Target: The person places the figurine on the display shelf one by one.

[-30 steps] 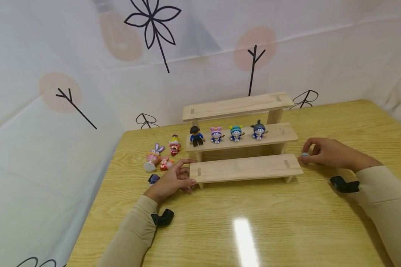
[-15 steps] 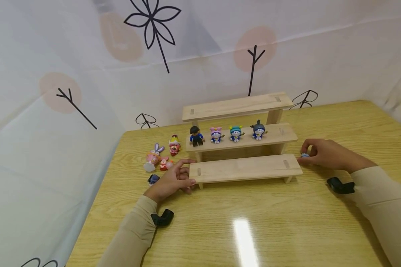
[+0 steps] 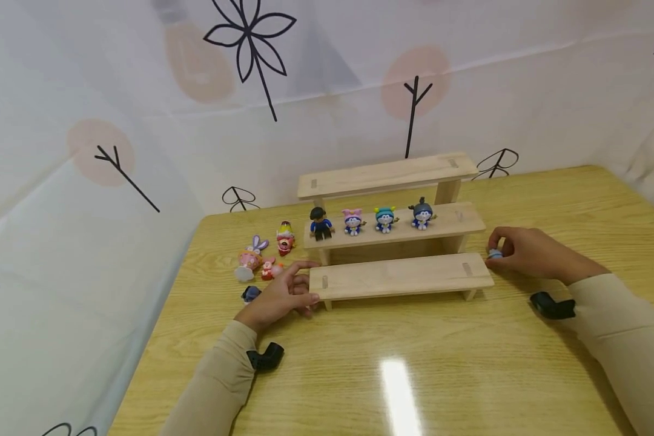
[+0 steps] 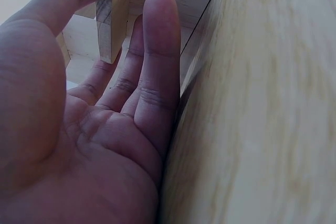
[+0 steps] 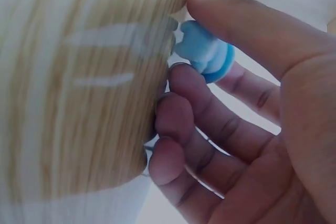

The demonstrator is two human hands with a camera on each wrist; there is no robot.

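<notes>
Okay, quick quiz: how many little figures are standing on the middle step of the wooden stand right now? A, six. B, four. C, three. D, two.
B: the head view shows four on the middle step: a dark-haired figure in blue, one with a pink hat, one with a teal hat and one with a grey hat.

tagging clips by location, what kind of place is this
Probably a makeshift indoor tabletop setup, not a lived-in room. A wooden table is hemmed in by white printed sheets hung as walls, and on it stands a stepped wooden shelf with small toy figures lined up on it.
</notes>
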